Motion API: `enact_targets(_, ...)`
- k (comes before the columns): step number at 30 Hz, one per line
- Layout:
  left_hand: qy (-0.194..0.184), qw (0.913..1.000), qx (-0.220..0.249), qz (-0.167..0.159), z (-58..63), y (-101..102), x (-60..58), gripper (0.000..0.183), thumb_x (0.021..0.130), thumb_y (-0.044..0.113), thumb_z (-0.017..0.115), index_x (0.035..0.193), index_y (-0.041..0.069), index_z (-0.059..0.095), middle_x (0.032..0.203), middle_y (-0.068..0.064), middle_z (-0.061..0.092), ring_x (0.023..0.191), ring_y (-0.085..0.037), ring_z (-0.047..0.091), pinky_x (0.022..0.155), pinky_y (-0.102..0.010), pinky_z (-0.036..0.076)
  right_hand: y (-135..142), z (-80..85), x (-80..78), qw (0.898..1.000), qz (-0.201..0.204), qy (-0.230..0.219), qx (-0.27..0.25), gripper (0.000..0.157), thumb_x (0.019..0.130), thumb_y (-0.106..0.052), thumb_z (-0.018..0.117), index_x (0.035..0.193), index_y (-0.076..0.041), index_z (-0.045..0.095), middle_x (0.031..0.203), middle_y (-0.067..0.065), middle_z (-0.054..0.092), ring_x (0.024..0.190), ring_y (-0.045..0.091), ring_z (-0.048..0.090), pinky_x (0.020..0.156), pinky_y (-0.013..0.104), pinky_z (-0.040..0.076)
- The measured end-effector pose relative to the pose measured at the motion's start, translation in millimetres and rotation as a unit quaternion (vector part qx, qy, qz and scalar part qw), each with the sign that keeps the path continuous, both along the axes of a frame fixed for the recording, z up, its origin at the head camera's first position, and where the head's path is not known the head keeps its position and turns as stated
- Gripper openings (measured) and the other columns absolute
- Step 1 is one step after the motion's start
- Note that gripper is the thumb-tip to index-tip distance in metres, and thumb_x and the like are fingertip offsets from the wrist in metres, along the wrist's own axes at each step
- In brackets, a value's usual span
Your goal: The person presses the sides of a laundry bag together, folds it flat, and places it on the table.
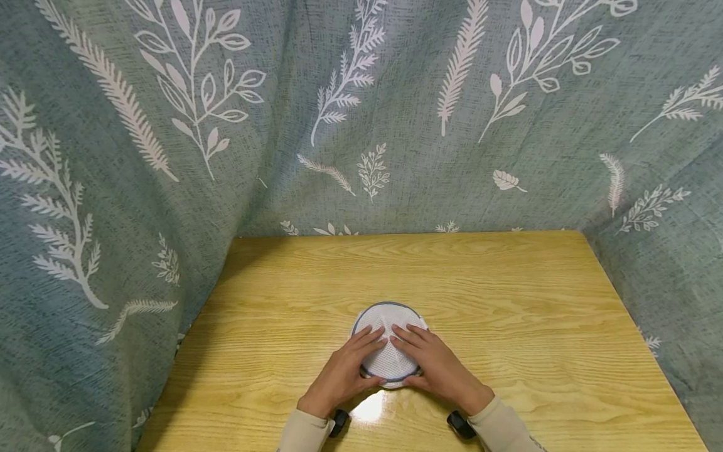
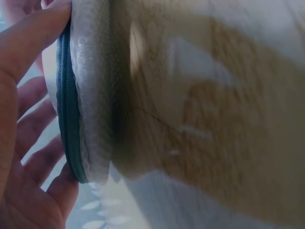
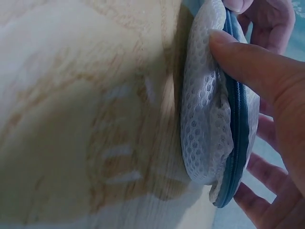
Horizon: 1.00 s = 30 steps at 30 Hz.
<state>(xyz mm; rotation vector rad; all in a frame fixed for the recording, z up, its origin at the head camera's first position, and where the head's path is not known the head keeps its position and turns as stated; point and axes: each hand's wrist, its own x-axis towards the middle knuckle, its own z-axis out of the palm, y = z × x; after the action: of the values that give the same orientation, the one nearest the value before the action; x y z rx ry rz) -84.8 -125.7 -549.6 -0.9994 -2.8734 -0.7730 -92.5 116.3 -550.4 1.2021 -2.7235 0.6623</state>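
Note:
A round white mesh laundry bag (image 1: 388,359) with a blue zipper round its edge sits close over the wooden table, near the person. The left hand (image 1: 348,370) holds its left side, fingers spread across the top and thumb at the near edge. From the other side the right hand (image 1: 443,365) grips it the same way. In the right wrist view its thumb (image 3: 238,55) presses the mesh wall beside the zipper (image 3: 237,138). The left wrist view shows the thumb by the blue zipper band (image 2: 69,109), with fingers beyond the bag. What is inside the bag is hidden.
The wooden table (image 1: 508,289) spreads around the bag, with a bright light reflection in front of it. Green-grey curtains (image 1: 395,125) with white leaf prints hang behind the table and along both sides. Each wrist carries a small black device (image 1: 462,425).

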Motion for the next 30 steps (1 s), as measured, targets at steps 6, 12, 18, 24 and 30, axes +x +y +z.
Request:
enact_targets(6, -0.015, 0.9998, 0.010, -0.002, 0.6, 0.9, -0.4, 0.071, 0.076, 0.047, 0.071, 0.136, 0.018, 0.049, 0.147, 0.005, 0.033, 0.135, -0.020, 0.029, 0.101, -0.041, 0.037, 0.4, 0.2, 0.9, 1.000, -0.001, -0.005, -0.001, 0.085, 0.071, -0.043, 0.076, 0.141, -0.011, 0.041, 0.147, 0.004, 0.034, 0.131, 0.031, 0.033, 0.099, 0.052, 0.035)
enact_targets(12, -0.031, 0.9994, 0.012, -0.003, 0.1, 0.7, -0.9, 0.069, 0.077, 0.047, 0.070, 0.136, 0.018, 0.049, 0.147, 0.005, 0.033, 0.135, -0.019, 0.028, 0.102, -0.042, 0.036, -0.8, -0.7, 1.1, 1.000, -0.008, -0.012, 0.005, 0.085, 0.070, -0.044, 0.076, 0.141, -0.011, 0.041, 0.147, 0.004, 0.035, 0.131, 0.031, 0.033, 0.100, 0.052, 0.034)
enact_targets(18, -0.038, 0.9992, 0.015, -0.003, 1.1, 0.1, -0.6, 0.069, 0.077, 0.047, 0.070, 0.136, 0.018, 0.049, 0.147, 0.005, 0.033, 0.135, -0.019, 0.028, 0.102, -0.042, 0.036, -1.1, -0.2, 1.5, 1.000, -0.009, -0.017, 0.005, 0.085, 0.071, -0.043, 0.076, 0.141, -0.011, 0.041, 0.147, 0.004, 0.035, 0.131, 0.030, 0.033, 0.100, 0.051, 0.035)
enact_targets(24, -0.042, 0.9989, 0.017, -0.004, 0.4, -0.3, -1.0, 0.069, 0.078, 0.047, 0.069, 0.137, 0.018, 0.048, 0.147, 0.005, 0.033, 0.135, -0.019, 0.028, 0.102, -0.042, 0.036, -1.2, 0.8, 1.5, 1.000, -0.009, -0.026, 0.007, 0.084, 0.072, -0.043, 0.075, 0.142, -0.012, 0.040, 0.147, 0.003, 0.035, 0.132, 0.030, 0.032, 0.100, 0.051, 0.034)
enact_targets(30, -0.054, 0.9985, 0.010, -0.003, 1.2, 0.2, -1.0, 0.070, 0.078, 0.047, 0.068, 0.138, 0.018, 0.047, 0.147, 0.005, 0.032, 0.135, -0.019, 0.028, 0.102, -0.043, 0.036, -2.9, 1.7, 1.2, 1.000, -0.010, -0.020, 0.012, 0.084, 0.070, -0.042, 0.077, 0.140, -0.010, 0.043, 0.146, 0.005, 0.036, 0.130, 0.031, 0.034, 0.099, 0.051, 0.036)
